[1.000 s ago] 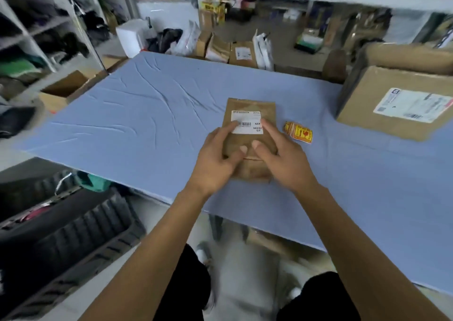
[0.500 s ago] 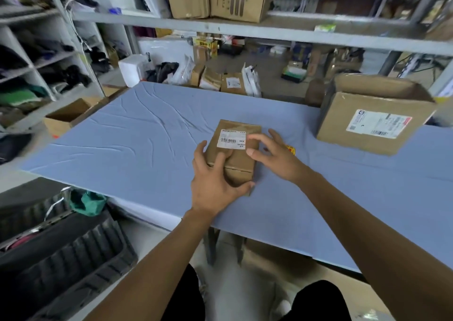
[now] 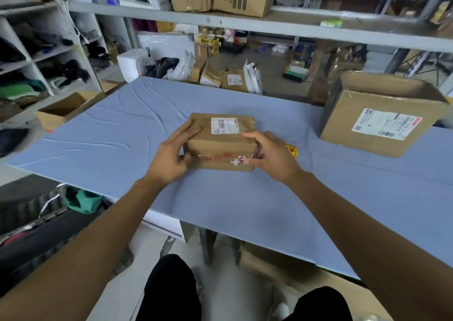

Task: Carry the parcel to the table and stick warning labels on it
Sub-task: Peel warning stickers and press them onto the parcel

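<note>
A small brown cardboard parcel [image 3: 220, 144] with a white shipping label on top rests on the blue table [image 3: 117, 144]. Its near side shows red tape and torn paper scraps. My left hand [image 3: 171, 159] grips its left end, thumb on the near side and fingers over the top edge. My right hand [image 3: 272, 156] holds its right end, fingers on the top corner. A yellow and red warning label stack [image 3: 293, 151] lies on the table just right of my right hand, partly hidden by it.
A large cardboard box [image 3: 382, 117] with a white label stands at the table's right back. An open small carton [image 3: 66, 110] sits off the left edge. Shelves with boxes rise behind; more parcels [image 3: 232, 80] lie beyond the far edge. Black bins are at lower left.
The parcel has been turned from lengthwise to sideways, its taped side now facing me. My hands shifted from its top to its two ends. My head tilted up.
</note>
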Demonstrator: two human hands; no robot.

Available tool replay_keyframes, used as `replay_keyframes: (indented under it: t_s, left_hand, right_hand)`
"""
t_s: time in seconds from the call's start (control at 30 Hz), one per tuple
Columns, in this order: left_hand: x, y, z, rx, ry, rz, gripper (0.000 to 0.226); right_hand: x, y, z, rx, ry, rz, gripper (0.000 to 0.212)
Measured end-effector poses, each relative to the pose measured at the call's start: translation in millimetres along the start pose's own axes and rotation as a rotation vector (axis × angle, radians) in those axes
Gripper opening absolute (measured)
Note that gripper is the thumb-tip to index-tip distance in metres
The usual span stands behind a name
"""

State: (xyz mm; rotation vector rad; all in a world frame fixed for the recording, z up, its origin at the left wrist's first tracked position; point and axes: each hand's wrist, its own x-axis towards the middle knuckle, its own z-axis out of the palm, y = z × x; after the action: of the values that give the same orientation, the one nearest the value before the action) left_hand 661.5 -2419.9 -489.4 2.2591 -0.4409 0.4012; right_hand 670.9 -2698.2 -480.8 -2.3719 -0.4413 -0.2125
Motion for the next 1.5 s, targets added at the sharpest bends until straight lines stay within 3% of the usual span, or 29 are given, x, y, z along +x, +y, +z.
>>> replay_keyframes:
  t_s: [0.23,0.3,0.4,0.47,0.53,0.63,0.7,1.0,1.13,1.3,1.5]
  left_hand:
    - [17,11,-8,0.112,-0.05,-0.12,0.076]
    - [7,28,-2,0.264,0.036,-0.144,0.07]
    - [-16,56,19,0.49,0.136,-0.016,0.051]
    - [-28,74,41,0.464,0.062,0.074,0.041]
    - [-32,92,68,0.349,-0.123,0.149,0.037]
    - [-25,111,109,0.229,-0.427,0.196,0.045]
    - [-13,120,133,0.217,-0.479,0.173,0.048]
    - [72,115,195,0.244,-0.277,0.012,0.055]
    - [87,96,216,0.377,-0.289,0.039,0.047]
    - [89,74,230,0.376,-0.249,0.09,0.045]
    - [80,86,220,0.162,-0.173,0.222,0.034]
  right_hand:
    - [-1,-21,9,-0.039,0.007,0.02,0.068]
    - [-9,-21,3,-0.057,-0.008,0.024,0.074]
    - [-31,-14,-11,-0.041,-0.004,0.089,0.074]
    - [-46,-4,-20,-0.054,0.016,0.132,0.065]
    - [-60,9,-29,-0.097,0.044,0.138,0.053]
    - [-75,33,-42,-0.182,0.113,0.166,0.025]
    - [-83,50,-49,-0.251,0.135,0.222,0.015]
    - [-55,93,-50,-0.229,0.15,0.348,0.022]
    - [-36,103,-38,-0.208,0.212,0.382,0.02]
    - [-37,112,-35,-0.215,0.231,0.339,0.021]
    - [-38,106,-37,-0.082,0.265,0.344,0.021]
